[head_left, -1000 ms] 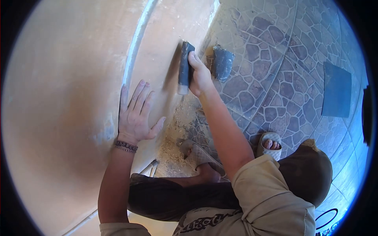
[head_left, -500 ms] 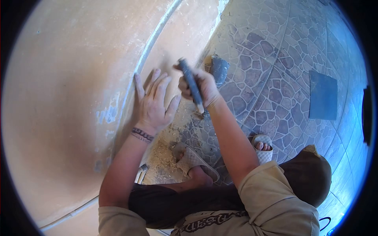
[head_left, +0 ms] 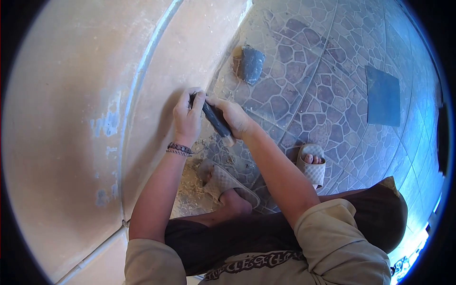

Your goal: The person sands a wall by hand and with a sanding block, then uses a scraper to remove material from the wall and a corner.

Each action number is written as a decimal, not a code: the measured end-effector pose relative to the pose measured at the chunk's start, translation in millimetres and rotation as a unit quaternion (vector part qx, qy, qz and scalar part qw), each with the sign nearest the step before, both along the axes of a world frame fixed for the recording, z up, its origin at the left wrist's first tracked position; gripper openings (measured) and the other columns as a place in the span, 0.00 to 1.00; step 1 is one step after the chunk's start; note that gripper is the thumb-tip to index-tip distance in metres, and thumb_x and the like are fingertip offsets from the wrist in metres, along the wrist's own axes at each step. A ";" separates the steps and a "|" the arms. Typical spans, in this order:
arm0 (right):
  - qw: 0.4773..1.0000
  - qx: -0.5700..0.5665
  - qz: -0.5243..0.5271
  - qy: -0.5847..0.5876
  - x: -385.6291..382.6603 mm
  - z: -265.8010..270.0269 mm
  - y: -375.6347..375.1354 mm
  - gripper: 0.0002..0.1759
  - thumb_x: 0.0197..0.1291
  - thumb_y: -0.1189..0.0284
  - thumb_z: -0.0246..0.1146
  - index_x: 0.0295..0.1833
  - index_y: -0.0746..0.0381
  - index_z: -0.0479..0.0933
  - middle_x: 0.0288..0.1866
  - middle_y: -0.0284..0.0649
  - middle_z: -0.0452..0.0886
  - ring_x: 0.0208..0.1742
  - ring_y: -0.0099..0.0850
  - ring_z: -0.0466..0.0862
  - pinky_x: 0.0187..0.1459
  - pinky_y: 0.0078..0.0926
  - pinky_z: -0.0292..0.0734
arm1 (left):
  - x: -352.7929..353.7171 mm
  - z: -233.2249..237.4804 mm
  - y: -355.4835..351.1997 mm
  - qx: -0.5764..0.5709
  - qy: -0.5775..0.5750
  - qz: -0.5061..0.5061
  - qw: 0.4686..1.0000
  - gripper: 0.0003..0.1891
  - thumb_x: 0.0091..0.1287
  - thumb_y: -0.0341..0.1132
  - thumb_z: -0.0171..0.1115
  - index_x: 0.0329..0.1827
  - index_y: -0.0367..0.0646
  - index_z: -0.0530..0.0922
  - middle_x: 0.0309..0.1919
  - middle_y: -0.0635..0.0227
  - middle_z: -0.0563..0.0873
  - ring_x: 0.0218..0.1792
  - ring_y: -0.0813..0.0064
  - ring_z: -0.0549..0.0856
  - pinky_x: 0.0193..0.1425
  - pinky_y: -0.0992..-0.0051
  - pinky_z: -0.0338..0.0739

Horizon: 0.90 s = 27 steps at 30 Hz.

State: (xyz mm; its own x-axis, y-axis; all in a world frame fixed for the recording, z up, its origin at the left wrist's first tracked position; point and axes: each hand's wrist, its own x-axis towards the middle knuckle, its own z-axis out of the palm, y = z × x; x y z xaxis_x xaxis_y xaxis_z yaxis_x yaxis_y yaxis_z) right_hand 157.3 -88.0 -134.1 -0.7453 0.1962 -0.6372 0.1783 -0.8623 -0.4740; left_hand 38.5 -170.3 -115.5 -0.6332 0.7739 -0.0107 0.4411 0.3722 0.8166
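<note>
A dark, roughly cylindrical piece wrapped in sandpaper-like sheet [head_left: 216, 119] lies between my hands, its pale end pointing down toward my feet. My left hand [head_left: 187, 116] pinches its upper end, thumb and fingers closed on it, close to the tan wall [head_left: 156, 95]. Around its side, my right hand [head_left: 232, 118] is closed, with the fingers partly hidden behind it. Dust coats the fingers of both hands.
A curved grey piece [head_left: 251, 65] lies on the stone-patterned floor [head_left: 313, 90] near the wall's foot. Farther right is a flat dark sheet [head_left: 383, 96]. My sandalled feet [head_left: 230, 186] stand below, beside pale dust and crumbs.
My left hand has come off the wall and now grips the upper end of the dark piece. My right hand has moved lower with it. The view has shifted slightly.
</note>
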 end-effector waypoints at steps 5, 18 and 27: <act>0.999 -0.015 -0.034 0.029 -6.8 -14.3 -16.3 0.18 0.67 0.56 0.58 0.45 0.62 0.77 0.32 0.37 0.77 0.25 0.25 0.76 0.26 0.27 0.72 | -3.8 -12.5 -8.5 0.021 -0.166 0.046 0.985 0.12 0.72 0.35 0.59 0.46 0.34 0.82 0.40 0.66 0.86 0.41 0.79 0.83 0.49 0.75 0.77; 0.993 0.007 -0.102 -0.054 -3.9 -48.0 -58.8 0.23 0.68 0.55 0.59 0.52 0.66 0.75 0.38 0.40 0.79 0.37 0.29 0.80 0.35 0.29 0.75 | -7.3 -36.2 -42.8 -0.167 -0.062 0.084 0.980 0.14 0.71 0.38 0.58 0.49 0.35 0.82 0.46 0.58 0.85 0.48 0.67 0.83 0.56 0.72 0.75; 0.947 0.089 -0.236 -0.197 -8.1 -86.0 -31.1 0.24 0.61 0.58 0.60 0.47 0.71 0.77 0.38 0.44 0.81 0.39 0.33 0.79 0.44 0.32 0.72 | -2.1 -56.3 -104.7 -0.358 0.364 -0.246 0.824 0.31 0.65 0.36 0.54 0.72 0.37 0.62 0.78 0.57 0.54 0.78 0.60 0.51 0.81 0.61 0.42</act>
State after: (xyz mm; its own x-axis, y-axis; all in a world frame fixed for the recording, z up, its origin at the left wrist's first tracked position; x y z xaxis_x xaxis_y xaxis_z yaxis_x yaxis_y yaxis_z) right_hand 149.2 -119.1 -220.0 -0.2590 0.5785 -0.7735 -0.0138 -0.8030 -0.5959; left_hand 36.4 -275.0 -171.8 -0.2849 0.8992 -0.3320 0.9584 0.2733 -0.0822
